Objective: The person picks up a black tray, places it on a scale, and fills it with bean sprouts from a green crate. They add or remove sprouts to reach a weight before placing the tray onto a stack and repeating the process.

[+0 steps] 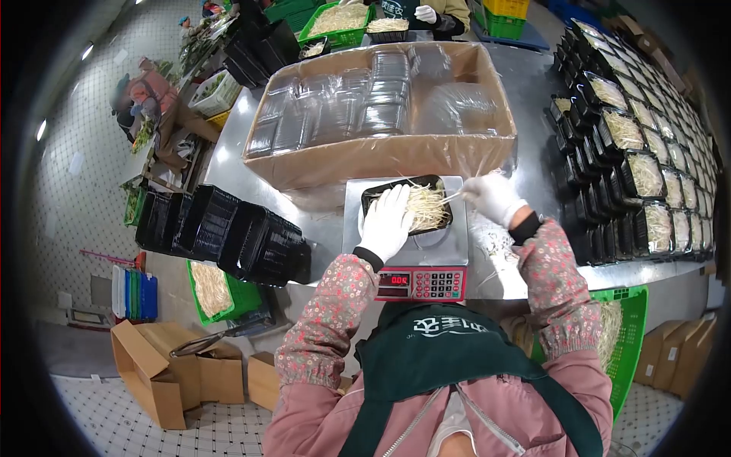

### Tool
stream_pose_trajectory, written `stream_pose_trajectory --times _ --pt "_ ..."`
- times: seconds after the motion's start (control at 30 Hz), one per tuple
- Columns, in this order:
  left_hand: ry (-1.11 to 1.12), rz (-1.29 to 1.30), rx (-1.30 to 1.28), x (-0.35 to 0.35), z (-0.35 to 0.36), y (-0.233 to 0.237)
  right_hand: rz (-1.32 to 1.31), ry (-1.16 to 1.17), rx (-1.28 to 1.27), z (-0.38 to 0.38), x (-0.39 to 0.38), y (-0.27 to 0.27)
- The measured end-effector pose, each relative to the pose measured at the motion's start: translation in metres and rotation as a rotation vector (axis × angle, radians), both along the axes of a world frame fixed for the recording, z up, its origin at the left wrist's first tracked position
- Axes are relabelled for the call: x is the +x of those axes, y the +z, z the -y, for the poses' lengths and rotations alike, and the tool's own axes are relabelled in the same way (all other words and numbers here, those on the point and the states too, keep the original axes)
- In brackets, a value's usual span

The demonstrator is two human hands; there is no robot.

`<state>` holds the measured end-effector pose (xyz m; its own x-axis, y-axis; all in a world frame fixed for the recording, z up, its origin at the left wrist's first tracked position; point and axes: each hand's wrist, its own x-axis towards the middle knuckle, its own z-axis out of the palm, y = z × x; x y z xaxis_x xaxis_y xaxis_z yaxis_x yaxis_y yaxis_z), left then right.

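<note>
A black tray of bean sprouts (428, 207) sits on the metal plate of a red scale (449, 283). My left hand (388, 221), in a white glove, lies over the tray's left side with its fingers stretched on the sprouts. Just right of the tray is my right hand (493, 198), also gloved, its fingers pinched on a few pale sprouts that reach toward the tray. Loose sprouts lie on the metal table (525, 145) below my right hand.
A large cardboard box (343, 156) of clear lids stands behind the scale. Filled trays (647, 175) are stacked at right, empty black trays (221, 232) at left. Green crates (628, 335) hold sprouts beside me. A co-worker's gloved hand (426, 14) shows across the table.
</note>
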<state>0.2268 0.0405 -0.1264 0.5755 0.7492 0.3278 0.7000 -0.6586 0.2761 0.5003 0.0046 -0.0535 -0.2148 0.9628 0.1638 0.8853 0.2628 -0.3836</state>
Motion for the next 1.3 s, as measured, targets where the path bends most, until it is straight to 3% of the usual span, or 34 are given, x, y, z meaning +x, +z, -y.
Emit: stream_pose_trajectory --times 0.07,0.2,0.3,0.4,0.43,0.53,0.63,0.7,0.77,0.8,0.87,0.9,0.93,1.0,1.03,1.07,1.13,1.2,1.27,1.3 --pt "-0.015 0.103 -0.037 -0.002 0.003 0.008 -0.254 -0.047 -0.109 0.011 0.016 0.026" --pt "-0.080 0.400 -0.158 -0.015 0.005 0.043 -0.709 -0.160 -0.226 0.032 0.024 0.025" --pt "0.035 0.554 -0.189 -0.035 0.005 0.059 -0.671 -0.158 -0.108 0.052 0.015 0.027" --pt "0.145 0.624 -0.243 -0.064 0.001 0.065 -0.676 -0.313 -0.157 0.059 0.052 -0.037" --pt "0.150 0.577 -0.236 -0.070 -0.003 0.063 -0.070 -0.243 -0.263 0.060 0.065 -0.038" --pt "0.144 0.428 -0.092 -0.053 -0.018 0.054 0.133 -0.099 -0.118 0.058 0.059 -0.046" --pt "0.014 0.110 0.045 -0.006 -0.026 0.048 -0.315 -0.113 0.061 0.026 -0.001 -0.017" --pt "-0.074 -0.124 0.051 0.017 -0.021 0.038 -0.391 -0.015 0.278 0.006 -0.044 -0.018" --pt "-0.118 -0.181 0.044 0.026 -0.012 0.023 -0.513 0.027 0.040 -0.003 -0.076 -0.011" --pt "-0.119 -0.165 -0.012 0.028 -0.009 0.035 -0.452 -0.002 -0.061 -0.010 -0.084 -0.038" --pt "-0.094 -0.132 0.048 0.020 -0.004 0.024 -0.338 0.084 -0.077 -0.011 -0.091 -0.040" --pt "-0.123 -0.105 -0.048 0.017 -0.006 0.024 -0.436 0.099 -0.098 -0.009 -0.092 -0.040" --pt "-0.078 -0.098 0.057 0.011 -0.002 0.024 -0.445 0.071 0.051 -0.008 -0.091 -0.041" --pt "-0.056 -0.086 -0.067 0.007 -0.004 0.033 -0.457 0.015 0.356 -0.004 -0.090 -0.042" --pt "0.001 -0.011 -0.083 -0.005 -0.009 0.032 -0.523 0.010 0.419 0.009 -0.083 -0.017" --pt "0.056 0.061 -0.097 -0.021 -0.016 0.029 -0.448 0.041 0.378 0.019 -0.083 -0.015" --pt "0.081 0.063 0.142 -0.050 -0.035 0.002 -0.399 0.206 0.191 0.042 -0.098 -0.040" --pt "0.091 0.059 0.106 -0.061 -0.045 -0.003 -0.171 0.389 0.110 0.054 -0.131 -0.052" --pt "0.072 0.047 0.052 -0.061 -0.042 0.008 0.027 0.438 0.101 0.064 -0.158 -0.088" --pt "0.061 0.059 0.031 -0.061 -0.042 0.010 0.032 0.455 -0.027 0.060 -0.159 -0.096"
